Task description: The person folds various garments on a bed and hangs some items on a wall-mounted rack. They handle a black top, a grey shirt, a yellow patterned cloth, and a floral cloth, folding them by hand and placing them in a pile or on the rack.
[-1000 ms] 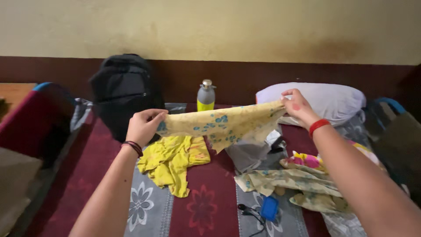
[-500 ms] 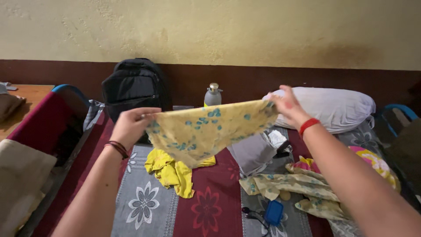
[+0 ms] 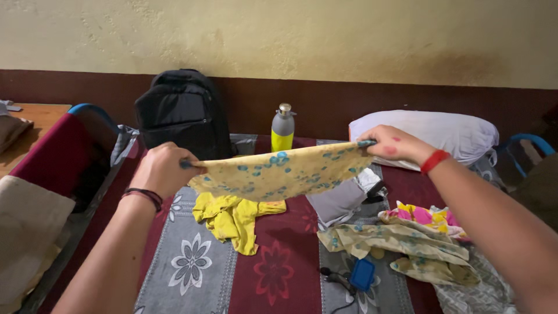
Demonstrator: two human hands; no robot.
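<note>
Yellow blue-dotted cloth (image 3: 279, 171) — taut, hand-held

One backpack (image 3: 181, 113); one bottle (image 3: 283, 128); one pillow (image 3: 433, 136); two hands (image 3: 163, 168).

arms: bare, no sleeves in view
left hand (image 3: 163, 168): dark cord bands (image 3: 143, 196) around the wrist just behind it
right hand (image 3: 394, 145): reddish marks on its back; red thread band (image 3: 435, 161) at the wrist
</note>
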